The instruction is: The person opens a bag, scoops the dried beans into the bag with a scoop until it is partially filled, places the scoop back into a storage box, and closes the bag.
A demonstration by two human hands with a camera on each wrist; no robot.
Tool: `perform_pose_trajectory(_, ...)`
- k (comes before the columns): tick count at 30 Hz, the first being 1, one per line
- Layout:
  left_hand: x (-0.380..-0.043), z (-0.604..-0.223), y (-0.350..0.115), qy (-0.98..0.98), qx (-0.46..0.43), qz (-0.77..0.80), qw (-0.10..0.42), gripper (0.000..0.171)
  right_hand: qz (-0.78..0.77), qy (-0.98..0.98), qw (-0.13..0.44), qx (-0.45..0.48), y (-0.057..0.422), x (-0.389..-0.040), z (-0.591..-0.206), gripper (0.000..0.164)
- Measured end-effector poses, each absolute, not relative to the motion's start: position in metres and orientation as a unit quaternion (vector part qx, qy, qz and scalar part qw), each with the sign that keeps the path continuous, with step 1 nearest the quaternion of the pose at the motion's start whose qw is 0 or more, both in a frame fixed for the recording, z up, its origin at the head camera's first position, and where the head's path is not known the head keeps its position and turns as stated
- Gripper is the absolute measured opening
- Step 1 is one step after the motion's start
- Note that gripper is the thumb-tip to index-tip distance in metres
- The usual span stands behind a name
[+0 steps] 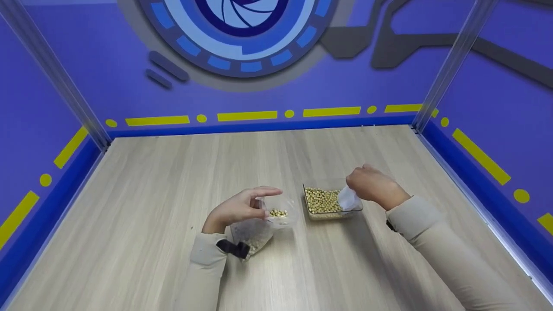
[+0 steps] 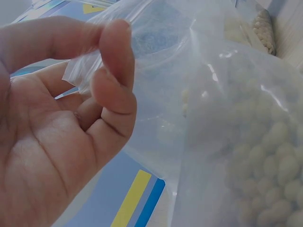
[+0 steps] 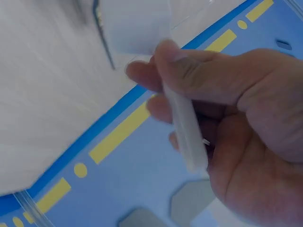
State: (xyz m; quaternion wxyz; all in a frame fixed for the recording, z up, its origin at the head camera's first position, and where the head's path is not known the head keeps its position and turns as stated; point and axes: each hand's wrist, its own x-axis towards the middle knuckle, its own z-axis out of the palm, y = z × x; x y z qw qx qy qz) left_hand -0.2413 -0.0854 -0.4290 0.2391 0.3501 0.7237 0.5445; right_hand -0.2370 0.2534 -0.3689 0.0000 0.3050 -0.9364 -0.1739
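Observation:
My left hand [image 1: 237, 209] grips the mouth of a clear plastic bag [image 2: 156, 137], its film caught among the fingers. The bag sags on the table below that hand, with pale round beans [image 2: 270, 170] in its body and a few more showing at its mouth. To the right stands a clear rectangular container [image 1: 330, 214] filled with yellowish beans [image 1: 322, 200]. My right hand [image 1: 373, 185] is over the container's right side and holds a white scoop [image 1: 348, 198] by its handle [image 3: 187, 132]. The scoop's bowl dips in among the beans, its tip hidden.
A wood-grain table [image 1: 151, 194] lies under everything. Blue-purple panels [image 1: 268, 99] with yellow markings wall it in at the back and both sides. A small dark speck [image 1: 192, 227] is on the tabletop left of the left hand.

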Motion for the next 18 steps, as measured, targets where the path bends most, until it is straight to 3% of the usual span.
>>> perform_pose_trajectory(4, -0.241, -0.428, -0.085, 0.723, 0.345, 0.548, 0.242, 0.061, -0.158, -0.941, -0.002, 0.298, 0.256, -0.238, -0.37, 0.019)
perform_pose_trajectory(10, -0.242, -0.428, -0.084, 0.731, 0.35, 0.538, 0.233, 0.062, -0.113, -0.951, -0.026, 0.287, 0.266, -0.242, -0.378, 0.004)
perform_pose_trajectory(18, -0.241, -0.429, -0.084, 0.728, 0.354, 0.538, 0.234, 0.06, -0.018, -0.961, -0.022, 0.277, 0.278, -0.245, -0.396, 0.01)
